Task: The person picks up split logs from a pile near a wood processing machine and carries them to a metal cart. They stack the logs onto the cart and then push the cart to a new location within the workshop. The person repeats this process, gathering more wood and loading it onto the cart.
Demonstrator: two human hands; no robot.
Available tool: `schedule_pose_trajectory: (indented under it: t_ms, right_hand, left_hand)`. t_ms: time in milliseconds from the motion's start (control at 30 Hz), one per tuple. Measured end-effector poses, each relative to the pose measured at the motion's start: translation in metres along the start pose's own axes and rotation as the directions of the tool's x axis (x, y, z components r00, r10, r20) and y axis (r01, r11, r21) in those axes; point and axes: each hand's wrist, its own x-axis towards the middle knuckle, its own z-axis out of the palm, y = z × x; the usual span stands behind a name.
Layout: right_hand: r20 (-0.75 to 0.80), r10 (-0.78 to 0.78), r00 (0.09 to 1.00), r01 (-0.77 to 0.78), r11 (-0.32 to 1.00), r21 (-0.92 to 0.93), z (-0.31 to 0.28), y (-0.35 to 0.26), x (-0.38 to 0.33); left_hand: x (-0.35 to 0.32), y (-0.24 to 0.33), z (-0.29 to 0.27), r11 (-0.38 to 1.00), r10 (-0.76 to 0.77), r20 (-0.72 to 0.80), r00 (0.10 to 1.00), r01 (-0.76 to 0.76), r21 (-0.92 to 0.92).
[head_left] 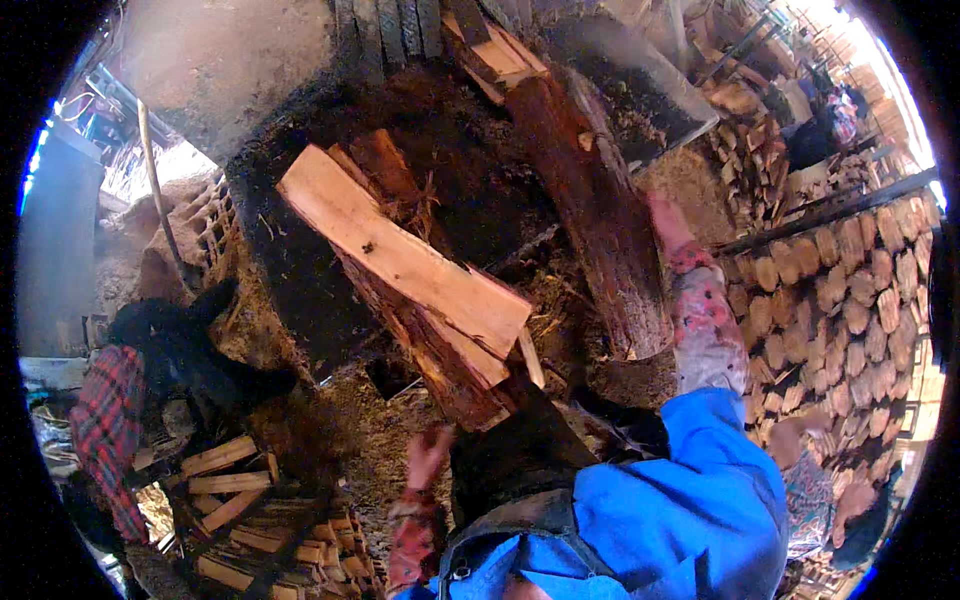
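My left hand (430, 456), slightly blurred, hangs near the lower end of a split log with its fingers partly extended. Nothing shows in it. That split log (405, 255) shows a pale, freshly cleft face and reddish bark beneath; it lies slanting across dark ground in front of me. To its right, a thick bark-covered log (595, 195) lies lengthwise. My right hand (672, 222) reaches along this log's right side, beside its bark. The fingers there are smeared and partly hidden, so their grip cannot be made out. Both sleeves are patterned red at the cuffs.
Stacked split firewood (825, 300) rises on the right. A loose firewood pile (265, 520) is at lower left, near a person in a red plaid sleeve (108, 425). Another piece of split wood (495, 55) lies beyond the bark log. More people are at the right edge.
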Motion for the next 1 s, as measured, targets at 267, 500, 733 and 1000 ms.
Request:
schedule_pose_trajectory:
  t_ms: [267, 500, 733, 1000]
  right_hand:
    - [-0.067, -0.235, 0.97, 0.244, 0.949, 0.2, 0.091, 0.02, -0.059]
    - [0.292, -0.092, 0.952, -0.128, 0.746, 0.654, 0.105, 0.009, -0.082]
    - [-0.076, -0.317, 0.945, 0.326, 0.905, 0.272, 0.133, 0.105, -0.154]
    - [0.026, 0.017, 1.0, -0.029, 0.769, 0.638, 0.043, 0.014, -0.248]
  left_hand:
    - [0.146, 0.095, 0.163, 0.954, 0.298, 0.173, 0.939, -0.287, -0.087]
    - [0.172, 0.151, 0.196, 0.904, 0.427, 0.168, 0.889, -0.415, -0.099]
    - [0.09, 0.124, 0.189, 0.927, 0.345, 0.078, 0.935, -0.327, -0.181]
    - [0.087, 0.082, 0.17, 0.859, 0.479, 0.421, 0.77, -0.313, -0.404]
